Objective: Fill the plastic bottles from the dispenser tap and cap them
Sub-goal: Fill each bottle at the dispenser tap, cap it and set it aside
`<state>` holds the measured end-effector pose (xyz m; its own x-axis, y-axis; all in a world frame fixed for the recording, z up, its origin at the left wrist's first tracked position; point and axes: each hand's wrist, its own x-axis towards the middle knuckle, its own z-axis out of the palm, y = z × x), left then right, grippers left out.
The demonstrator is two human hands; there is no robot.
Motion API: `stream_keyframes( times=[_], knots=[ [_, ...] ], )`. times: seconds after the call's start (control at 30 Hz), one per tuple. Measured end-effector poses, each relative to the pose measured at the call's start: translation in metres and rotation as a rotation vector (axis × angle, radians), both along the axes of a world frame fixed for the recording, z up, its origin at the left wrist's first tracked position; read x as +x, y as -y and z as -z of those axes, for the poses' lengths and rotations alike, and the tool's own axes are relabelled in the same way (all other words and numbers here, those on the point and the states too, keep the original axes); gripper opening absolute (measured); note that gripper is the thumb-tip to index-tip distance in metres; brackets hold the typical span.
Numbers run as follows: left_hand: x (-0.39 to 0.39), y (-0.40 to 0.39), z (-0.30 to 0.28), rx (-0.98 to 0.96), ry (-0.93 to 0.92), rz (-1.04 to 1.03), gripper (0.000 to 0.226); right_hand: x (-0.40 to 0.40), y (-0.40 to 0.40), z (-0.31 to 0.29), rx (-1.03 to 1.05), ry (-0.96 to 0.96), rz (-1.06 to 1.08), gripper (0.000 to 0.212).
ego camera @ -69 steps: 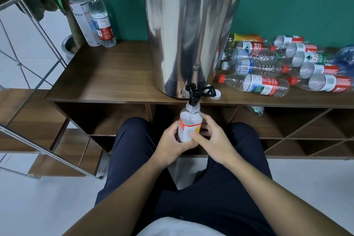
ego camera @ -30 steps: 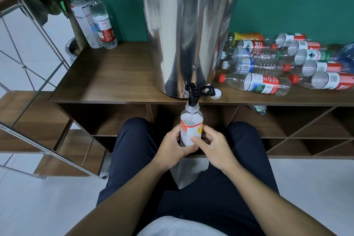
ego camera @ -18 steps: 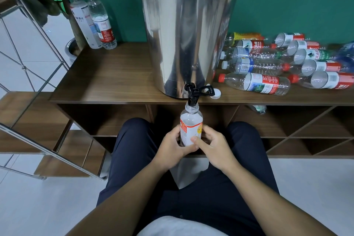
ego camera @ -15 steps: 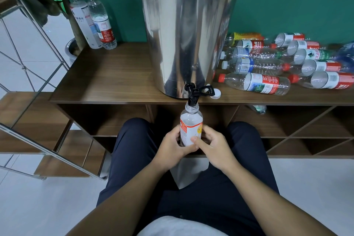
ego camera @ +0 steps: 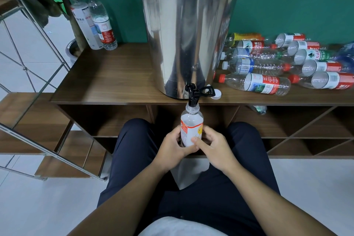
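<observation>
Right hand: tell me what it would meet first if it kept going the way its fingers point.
The right hand already grips the bottle; that blocks it at once.

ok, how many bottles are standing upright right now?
3. The dark-capped bottle and the red-capped bottle stand at the shelf's back left; the labelled bottle is held under the tap by the left hand and right hand.

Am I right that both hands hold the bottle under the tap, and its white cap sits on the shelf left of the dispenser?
Not quite. In the head view the white cap lies on the shelf right of the dispenser, beside the tap, not left. The rest stands: the left hand and right hand hold the bottle under the tap.
</observation>
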<state>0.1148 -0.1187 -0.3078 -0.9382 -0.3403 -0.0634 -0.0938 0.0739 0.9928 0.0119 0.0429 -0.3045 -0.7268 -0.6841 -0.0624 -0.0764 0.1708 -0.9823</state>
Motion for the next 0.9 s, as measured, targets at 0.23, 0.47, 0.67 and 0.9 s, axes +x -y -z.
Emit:
stream_keyframes(
  times=[0.23, 0.47, 0.67, 0.9],
  knots=[
    [-0.0003, -0.0001, 0.0008, -0.005, 0.006, -0.003, 0.054, -0.0003, -0.0001, 0.0004, 0.003, 0.001, 0.003, 0.039],
    [-0.0003, -0.0002, 0.0008, -0.008, -0.002, 0.000, 0.055, -0.0004, 0.0003, 0.0006, 0.010, 0.002, 0.006, 0.038],
    [-0.0006, 0.0000, 0.0014, -0.016, 0.002, 0.000, 0.055, -0.0004, 0.0000, 0.0010, 0.004, 0.003, -0.001, 0.037],
    [-0.0006, 0.0006, 0.0022, -0.034, 0.011, -0.004, 0.054, -0.0007, -0.0004, 0.0007, 0.017, -0.006, 0.001, 0.036]
  ],
)
